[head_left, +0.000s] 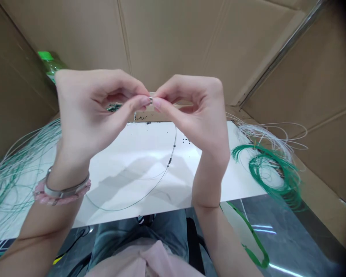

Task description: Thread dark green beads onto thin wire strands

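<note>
My left hand (89,111) and my right hand (193,111) are raised above a white table, fingertips meeting. Both pinch a tiny metal piece (150,100), mostly hidden by the fingers. From that pinch a thin wire (150,191) seems to hang in a long loop down to the tabletop. Several small dark beads (170,161) sit threaded on it. More loose dark beads (186,141) lie on the white table (127,184) below my right hand. A metal bangle and a pink band (62,190) circle my left wrist.
Tangled green and white wires (269,165) lie at the table's right end, and more (23,169) at the left. A green-capped bottle (50,65) stands behind my left hand. Cardboard walls (190,42) surround the table's far side. My lap and a dark floor lie below its near edge.
</note>
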Available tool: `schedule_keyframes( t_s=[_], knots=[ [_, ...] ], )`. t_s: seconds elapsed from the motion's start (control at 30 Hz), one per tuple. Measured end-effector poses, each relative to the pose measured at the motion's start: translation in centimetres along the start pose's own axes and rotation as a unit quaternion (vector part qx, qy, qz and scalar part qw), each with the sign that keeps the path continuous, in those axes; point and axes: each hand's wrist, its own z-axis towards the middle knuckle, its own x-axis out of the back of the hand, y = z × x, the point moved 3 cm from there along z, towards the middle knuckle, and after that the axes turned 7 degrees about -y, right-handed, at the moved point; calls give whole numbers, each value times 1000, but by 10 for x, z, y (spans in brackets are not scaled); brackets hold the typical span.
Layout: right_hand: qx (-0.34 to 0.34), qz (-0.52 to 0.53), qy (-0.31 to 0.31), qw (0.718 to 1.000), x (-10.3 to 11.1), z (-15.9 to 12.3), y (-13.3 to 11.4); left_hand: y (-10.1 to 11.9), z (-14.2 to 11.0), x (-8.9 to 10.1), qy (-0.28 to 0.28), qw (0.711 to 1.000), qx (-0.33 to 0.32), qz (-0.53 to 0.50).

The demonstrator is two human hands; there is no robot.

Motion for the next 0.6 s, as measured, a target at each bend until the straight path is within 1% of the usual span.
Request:
schedule_keyframes(
  t_s=[0.07,0.13,0.2,0.23,0.3,0.33,0.37,0.4,0.43,0.47,0.53,0.6],
  knots=[
    [-10,-19,-4,1000,4,-5,0,9,2,-1,-16,999,0,37],
    [-6,-10,5,1000,9,-10,1,15,6,-3,-37,999,-7,36],
    [-5,11,21,1000,15,-13,3,16,12,-7,-47,999,-14,-3],
    [-6,23,31,999,18,-15,4,12,15,-10,-47,998,-11,-38],
    [-11,46,64,997,27,-19,5,-4,17,-24,-40,992,15,-122],
    [-11,56,86,995,32,-21,6,-17,16,-36,-51,985,35,-158],
    [-12,64,112,992,37,-24,6,-31,12,-52,-75,982,64,-161],
    [-15,67,139,988,43,-27,7,-48,6,-72,-135,978,106,-118],
    [-19,67,164,984,48,-31,7,-64,-4,-96,-243,959,138,-56],
    [-20,67,183,981,53,-34,7,-79,-14,-117,-301,942,147,-32],
    [-17,73,210,975,59,-38,8,-101,-37,-155,-368,917,155,-5],
    [-11,91,232,968,63,-40,9,-114,-57,-184,-408,897,171,17]
  ],
)
